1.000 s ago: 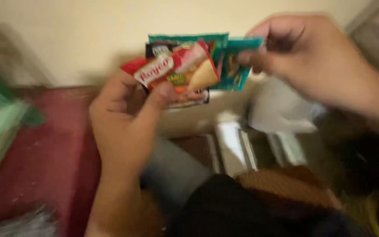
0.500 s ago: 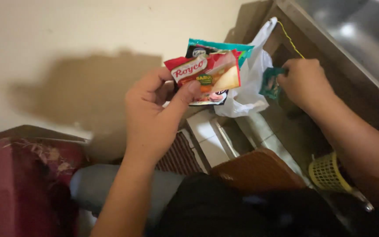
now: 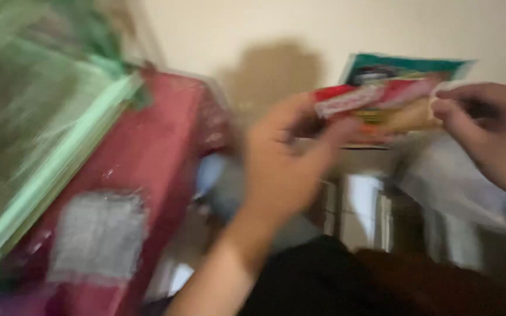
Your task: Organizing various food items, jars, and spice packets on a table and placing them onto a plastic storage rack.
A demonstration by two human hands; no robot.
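The picture is smeared by motion. My left hand [image 3: 288,161] is raised in the middle and grips a small stack of food sachets: a red and yellow sachet [image 3: 382,105] in front and a teal one [image 3: 405,67] behind it. My right hand [image 3: 490,131] comes in from the right edge. Its fingertips pinch the right end of the red and yellow sachet. Behind the sachets is a cream wall.
A red surface [image 3: 142,169] with a grey patch lies at the left, beside a pale green mesh thing [image 3: 48,146]. A white plastic bag [image 3: 458,187] hangs below my right hand. Dark cloth [image 3: 335,281] fills the bottom middle.
The view has swung left, bringing the red surface and green thing in. My right hand has come back up from the white bag to the sachets, which my left hand still holds.
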